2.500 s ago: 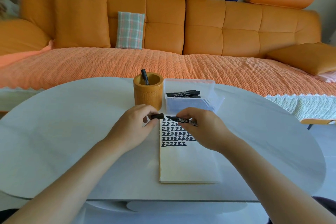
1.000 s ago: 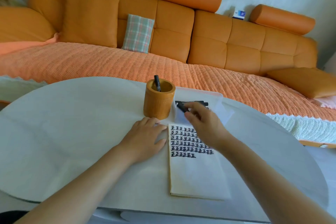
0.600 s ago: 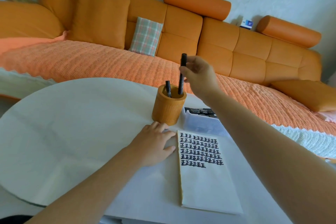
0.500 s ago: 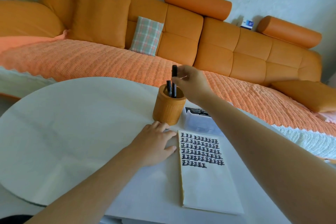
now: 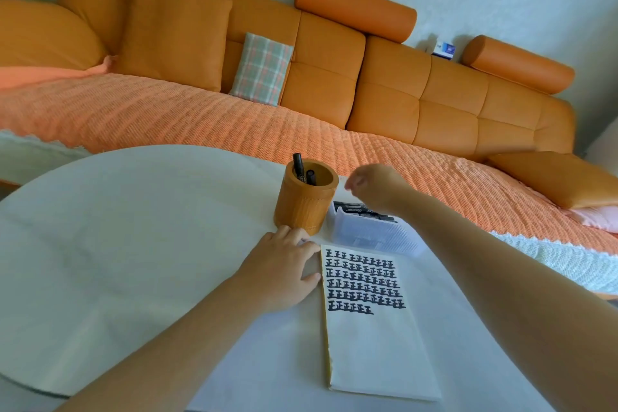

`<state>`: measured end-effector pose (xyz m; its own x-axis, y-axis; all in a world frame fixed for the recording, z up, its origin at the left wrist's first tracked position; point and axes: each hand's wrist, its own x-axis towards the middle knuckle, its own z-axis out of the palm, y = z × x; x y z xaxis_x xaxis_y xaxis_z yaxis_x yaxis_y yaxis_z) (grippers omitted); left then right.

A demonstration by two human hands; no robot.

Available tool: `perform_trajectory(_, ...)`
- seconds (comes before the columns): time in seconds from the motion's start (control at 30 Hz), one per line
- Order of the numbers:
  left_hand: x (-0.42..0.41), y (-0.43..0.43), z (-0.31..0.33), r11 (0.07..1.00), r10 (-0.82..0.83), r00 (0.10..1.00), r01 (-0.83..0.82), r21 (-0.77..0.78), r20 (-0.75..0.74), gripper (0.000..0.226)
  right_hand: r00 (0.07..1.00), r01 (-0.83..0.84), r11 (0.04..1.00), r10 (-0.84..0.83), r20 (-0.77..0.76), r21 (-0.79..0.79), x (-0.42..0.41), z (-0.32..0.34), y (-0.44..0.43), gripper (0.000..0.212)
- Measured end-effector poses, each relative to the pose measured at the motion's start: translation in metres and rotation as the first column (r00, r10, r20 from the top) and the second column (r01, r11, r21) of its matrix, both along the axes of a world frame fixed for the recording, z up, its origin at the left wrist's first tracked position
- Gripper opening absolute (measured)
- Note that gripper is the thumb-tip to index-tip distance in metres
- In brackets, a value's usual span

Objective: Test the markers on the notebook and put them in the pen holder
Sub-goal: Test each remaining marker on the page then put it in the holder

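A wooden pen holder [image 5: 305, 207] stands on the white table [image 5: 133, 237] with two black markers [image 5: 302, 168] upright in it. To its right a clear plastic box [image 5: 371, 232] holds more black markers [image 5: 363, 211]. The notebook [image 5: 374, 338] lies in front, its upper part filled with rows of black marks. My left hand [image 5: 281, 269] rests flat on the table, touching the notebook's left edge just below the holder. My right hand [image 5: 376, 187] hovers empty above the box, right of the holder's rim, fingers loosely curled and blurred.
An orange sofa [image 5: 384, 84] with a woven orange throw runs behind the table, carrying a checked cushion [image 5: 262, 68]. A small blue-and-white box [image 5: 443, 50] sits on the sofa back. The table's curved far edge lies just behind the holder.
My right hand lowered the marker into the pen holder, let it go and drew back to the right above the plastic box. My left hand stayed beside the notebook.
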<state>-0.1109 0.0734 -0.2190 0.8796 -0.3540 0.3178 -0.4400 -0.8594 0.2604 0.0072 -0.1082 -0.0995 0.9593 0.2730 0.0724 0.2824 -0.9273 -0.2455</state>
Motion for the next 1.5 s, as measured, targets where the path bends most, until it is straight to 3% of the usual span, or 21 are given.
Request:
perform_trajectory(0.07,0.001,-0.002,-0.001,1.000,0.005,1.000,-0.005,0.008,-0.009,0.049,0.997,0.012,0.987,-0.024,-0.072,-0.162,0.006,-0.011,-0.012,0.041)
perform_trajectory(0.13,0.000,-0.002,-0.002,1.000,0.005,1.000,-0.005,0.021,-0.007,0.049,0.994,0.011,0.974,-0.035,-0.104,-0.228,0.010,-0.015,-0.019,0.045)
perform_trajectory(0.4,0.001,0.000,-0.003,0.999,-0.005,1.000,0.004,0.037,0.006,0.049,0.994,-0.059,0.919,0.020,-0.104,-0.390,0.024,-0.020,-0.017,0.033)
perform_trajectory(0.57,0.000,0.000,0.005,1.000,-0.011,1.000,0.011,0.013,-0.020,0.045,0.999,0.004,0.962,0.007,0.036,-0.273,0.014,-0.010,-0.021,0.028)
perform_trajectory(0.73,-0.004,-0.006,0.023,0.991,0.023,1.000,-0.023,-0.134,0.001,0.037,0.977,0.011,0.993,-0.037,0.212,0.120,-0.031,0.009,-0.027,0.014)
perform_trajectory(0.83,-0.013,-0.017,0.035,0.969,0.029,0.999,-0.022,-0.245,0.026,0.035,0.995,0.014,0.867,-0.060,0.077,0.499,-0.071,0.005,-0.033,0.007)
perform_trajectory(0.93,-0.023,-0.030,0.043,0.953,0.001,0.998,0.020,-0.303,0.068,0.033,0.988,0.099,0.629,0.028,-0.149,0.771,-0.102,-0.012,-0.042,0.007)
perform_trajectory(1.07,-0.028,-0.045,0.045,0.955,-0.056,0.991,0.088,-0.284,0.120,0.033,0.933,0.253,0.327,0.166,-0.318,0.911,-0.127,-0.032,-0.058,0.019)
perform_trajectory(1.2,-0.029,-0.054,0.044,0.977,-0.066,0.982,0.099,-0.190,0.176,0.029,0.897,0.332,0.212,0.229,-0.377,0.919,-0.133,-0.044,-0.070,0.024)
perform_trajectory(1.3,-0.026,-0.056,0.043,0.979,-0.059,0.981,0.093,-0.182,0.183,0.019,0.895,0.330,0.262,0.220,-0.389,0.907,-0.134,-0.048,-0.076,0.023)
perform_trajectory(1.5,-0.022,-0.057,0.038,0.987,-0.131,0.979,0.143,-0.069,0.158,0.012,0.965,0.122,0.655,0.098,-0.244,0.745,-0.132,-0.045,-0.088,0.013)
